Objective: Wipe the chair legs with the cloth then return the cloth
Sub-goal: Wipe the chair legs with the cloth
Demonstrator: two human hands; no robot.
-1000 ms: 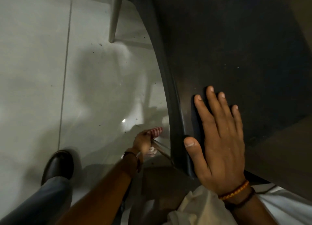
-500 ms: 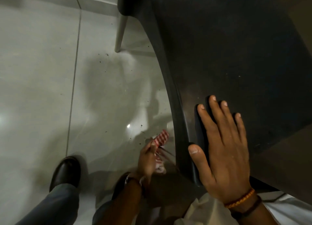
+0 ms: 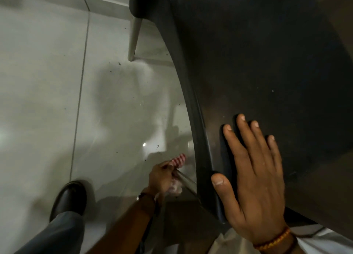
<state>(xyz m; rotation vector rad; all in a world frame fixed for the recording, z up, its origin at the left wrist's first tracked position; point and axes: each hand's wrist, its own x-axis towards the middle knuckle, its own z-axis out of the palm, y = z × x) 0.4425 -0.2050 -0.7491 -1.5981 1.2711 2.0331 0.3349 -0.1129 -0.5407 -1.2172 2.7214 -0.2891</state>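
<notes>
Pale glossy floor tiles (image 3: 47, 82) w/ dark grit specks and a grout line fill the left side; a light skirting runs along the top. Over the right side sits the dark matte curved-edge chair seat (image 3: 267, 63), seen from above.

Right hand (image 3: 256, 179) lies flat & open on the seat, fingers spread, thumb hooked over the rim, holding nothing, just bracing. Left hand (image 3: 162, 177) is down below seat level, closed round the red-and-white striped cloth (image 3: 178, 159), which is wrapped on the slim metallic near chair leg (image 3: 186, 181). Part of the cloth pokes out past the fingers toward the floor end of the leg. Second pale tapered far chair leg (image 3: 133, 36) stands well apart at the top, no cloth on it. Black shoe (image 3: 69, 198) is planted near the left arm.

Risks, as I judge it:
- Leg is thin & smooth, so the cloth could bunch or slip off it and only one side gets wiped.
- Loose cloth end may drag thru the floor grit and smear it back onto the leg.
- Weight on the seat edge via the bracing hand could tip or skid the chair on shiny tile.
- Seat hides most of the near leg, so its upper part may get missed; other legs prob. left to do.
</notes>
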